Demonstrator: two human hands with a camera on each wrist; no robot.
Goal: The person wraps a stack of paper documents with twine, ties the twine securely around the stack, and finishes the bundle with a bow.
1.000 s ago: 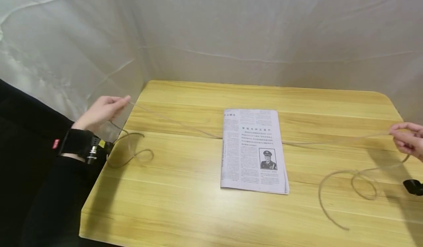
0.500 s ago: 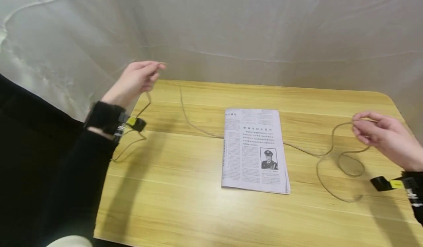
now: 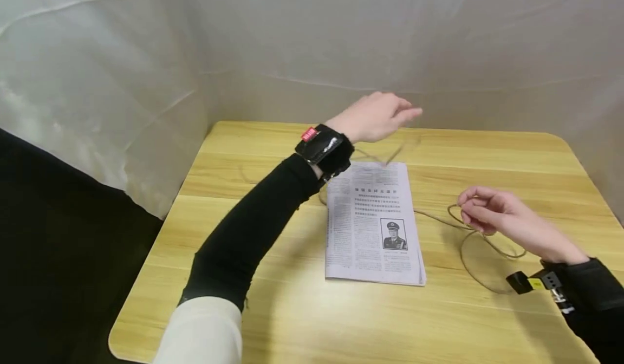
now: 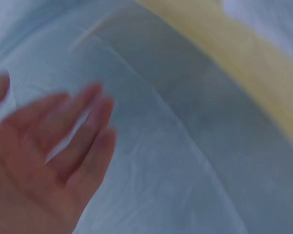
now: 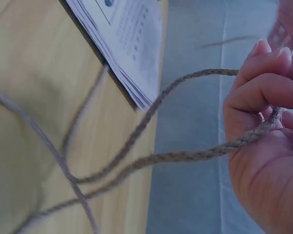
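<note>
The right hand (image 3: 492, 215) pinches a twine (image 3: 468, 245) that runs under the newspaper (image 3: 372, 223) lying mid-desk. The left hand (image 3: 372, 116), fingers spread, hovers beyond it. A tug could likely drag the paper askew. Pale wooden desk (image 3: 273, 310), white sheet walls (image 3: 312, 44)

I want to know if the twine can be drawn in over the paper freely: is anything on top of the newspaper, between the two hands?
Nothing visible does. The newspaper lies flat with a bare top; the twine runs from beneath it to the right hand. The left hand hovers above its far edge.
</note>
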